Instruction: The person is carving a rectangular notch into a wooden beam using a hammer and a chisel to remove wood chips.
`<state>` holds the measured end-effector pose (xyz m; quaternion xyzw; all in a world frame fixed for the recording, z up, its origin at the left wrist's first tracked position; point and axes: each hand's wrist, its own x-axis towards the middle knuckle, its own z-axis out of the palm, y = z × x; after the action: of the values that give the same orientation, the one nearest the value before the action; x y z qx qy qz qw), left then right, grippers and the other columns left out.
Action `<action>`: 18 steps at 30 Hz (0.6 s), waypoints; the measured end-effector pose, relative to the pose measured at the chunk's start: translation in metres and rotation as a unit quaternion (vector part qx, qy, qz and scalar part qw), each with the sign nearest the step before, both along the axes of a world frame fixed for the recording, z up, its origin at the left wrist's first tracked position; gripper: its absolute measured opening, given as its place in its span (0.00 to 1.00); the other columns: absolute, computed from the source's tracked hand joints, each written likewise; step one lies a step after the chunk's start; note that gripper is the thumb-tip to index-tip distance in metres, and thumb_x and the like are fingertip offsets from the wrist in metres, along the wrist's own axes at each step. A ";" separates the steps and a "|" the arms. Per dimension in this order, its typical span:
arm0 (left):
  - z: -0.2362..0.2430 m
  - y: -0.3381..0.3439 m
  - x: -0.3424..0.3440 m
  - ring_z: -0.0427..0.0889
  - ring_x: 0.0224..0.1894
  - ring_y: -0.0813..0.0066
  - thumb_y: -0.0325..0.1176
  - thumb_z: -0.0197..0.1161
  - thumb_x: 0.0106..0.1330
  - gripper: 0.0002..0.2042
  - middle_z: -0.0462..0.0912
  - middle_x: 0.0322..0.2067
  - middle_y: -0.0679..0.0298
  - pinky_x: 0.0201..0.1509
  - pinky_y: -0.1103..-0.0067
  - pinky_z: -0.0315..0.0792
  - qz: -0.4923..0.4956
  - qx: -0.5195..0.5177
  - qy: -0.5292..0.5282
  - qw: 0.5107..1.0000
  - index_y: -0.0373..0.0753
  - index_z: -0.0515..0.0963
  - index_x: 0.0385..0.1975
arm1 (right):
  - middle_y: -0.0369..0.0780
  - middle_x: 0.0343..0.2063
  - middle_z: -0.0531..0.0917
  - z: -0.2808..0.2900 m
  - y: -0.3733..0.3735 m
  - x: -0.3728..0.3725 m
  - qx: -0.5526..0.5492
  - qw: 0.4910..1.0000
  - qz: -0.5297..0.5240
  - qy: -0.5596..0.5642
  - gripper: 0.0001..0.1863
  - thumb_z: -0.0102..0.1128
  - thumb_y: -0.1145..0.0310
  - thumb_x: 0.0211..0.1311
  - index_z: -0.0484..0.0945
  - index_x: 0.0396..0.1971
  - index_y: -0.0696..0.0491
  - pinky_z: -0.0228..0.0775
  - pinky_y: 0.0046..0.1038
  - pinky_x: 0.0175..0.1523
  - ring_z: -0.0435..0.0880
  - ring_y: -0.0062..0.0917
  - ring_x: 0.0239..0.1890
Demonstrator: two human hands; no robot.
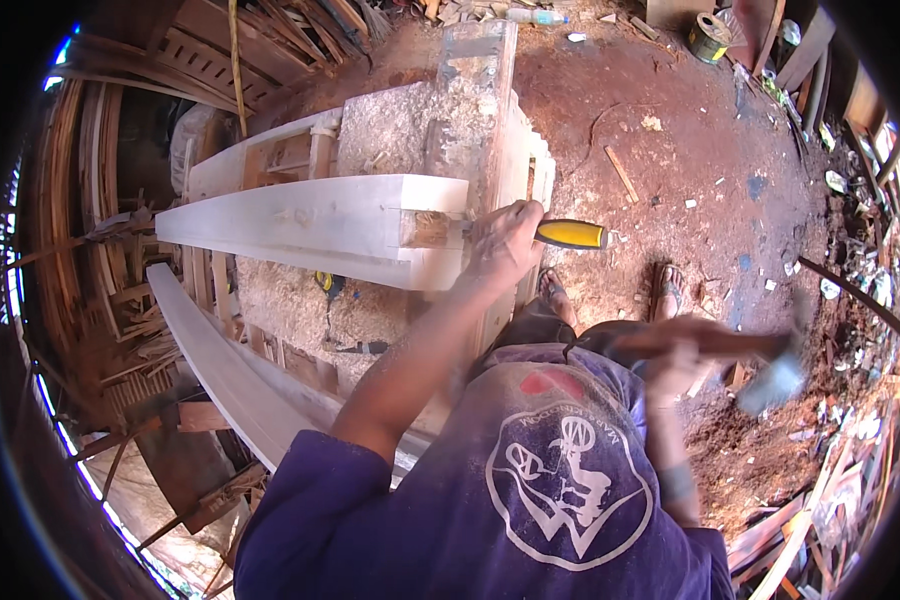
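Risky setup, tbh
Left hand (pixel 510 238) wraps the chisel (pixel 576 234) at the beam's (pixel 300 222) right end; right hand (pixel 676 372) clutches a blurry hammer-like tool (pixel 725 341) right of the beam. 1 off-centre swing could smash knuckles.

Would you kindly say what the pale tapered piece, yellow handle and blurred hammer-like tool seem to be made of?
Pale tapered piece: probably wood, smooth, browner and rougher inside its end recess. Yellow handle: likely plastic, bright with black edging. Hammer-like tool: brown shaft perhaps wood, greyish head perhaps metal; finish blurred.
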<state>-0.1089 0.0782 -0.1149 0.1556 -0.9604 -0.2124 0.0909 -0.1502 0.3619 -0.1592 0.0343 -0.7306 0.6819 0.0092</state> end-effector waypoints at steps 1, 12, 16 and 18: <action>-0.002 -0.002 -0.003 0.83 0.35 0.49 0.24 0.65 0.55 0.07 0.81 0.29 0.54 0.38 0.60 0.75 -0.002 -0.006 0.004 1.000 0.39 0.76 0.32 | 0.37 0.14 0.72 -0.014 -0.013 0.014 0.105 0.990 0.091 -0.001 0.05 0.60 0.72 0.59 0.75 0.34 0.54 0.68 0.32 0.23 0.73 0.25 0.14; -0.020 -0.007 0.004 0.84 0.35 0.52 0.29 0.67 0.58 0.07 0.82 0.31 0.55 0.39 0.61 0.76 0.006 -0.002 -0.019 1.000 0.39 0.76 0.32 | 0.36 0.15 0.74 0.012 -0.013 -0.003 0.029 0.996 0.074 0.036 0.04 0.55 0.69 0.64 0.73 0.30 0.53 0.65 0.26 0.18 0.66 0.18 0.12; -0.017 -0.007 0.011 0.83 0.35 0.50 0.29 0.66 0.58 0.06 0.81 0.30 0.55 0.39 0.60 0.76 0.041 0.031 -0.025 0.998 0.40 0.76 0.32 | 0.37 0.17 0.72 0.019 -0.032 0.003 0.162 0.940 0.241 -0.177 0.04 0.56 0.77 0.57 0.76 0.33 0.59 0.58 0.27 0.17 0.67 0.23 0.14; -0.021 -0.012 0.014 0.83 0.35 0.50 0.29 0.66 0.57 0.06 0.81 0.30 0.55 0.38 0.60 0.75 0.023 0.019 -0.015 0.999 0.40 0.76 0.32 | 0.32 0.14 0.71 -0.010 0.015 -0.020 0.021 0.979 0.161 -0.124 0.06 0.55 0.74 0.60 0.70 0.25 0.51 0.55 0.19 0.13 0.65 0.11 0.12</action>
<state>-0.0949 0.0664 -0.1354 0.1831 -0.9536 -0.2261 0.0781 -0.1698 0.3769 -0.1697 0.0667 -0.7252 0.6580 -0.1916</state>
